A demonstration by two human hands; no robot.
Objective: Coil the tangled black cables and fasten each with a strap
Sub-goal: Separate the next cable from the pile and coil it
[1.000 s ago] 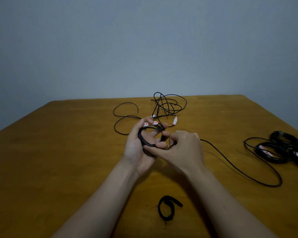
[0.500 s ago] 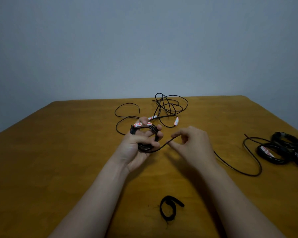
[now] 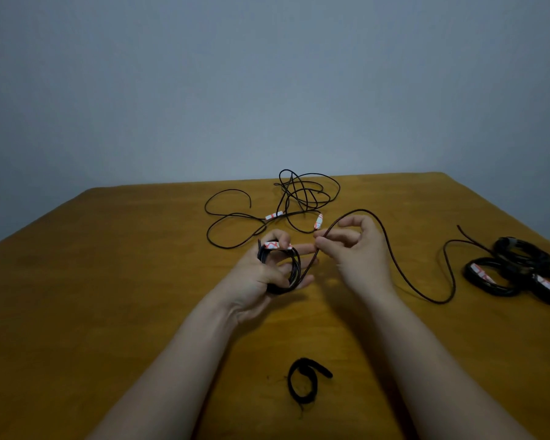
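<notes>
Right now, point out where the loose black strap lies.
In the head view the strap lies curled on the table, low and central, nearer the person than the left hand and its coil.

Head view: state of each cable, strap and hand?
Held cable: partly coiled, rest trailing on table.
Tangled cable: uncoiled, on table.
Finished coils: coiled, overlapping, on table.
Strap: loose loop, unused.
Left hand: grips held cable.
Right hand: pinches held cable.
</notes>
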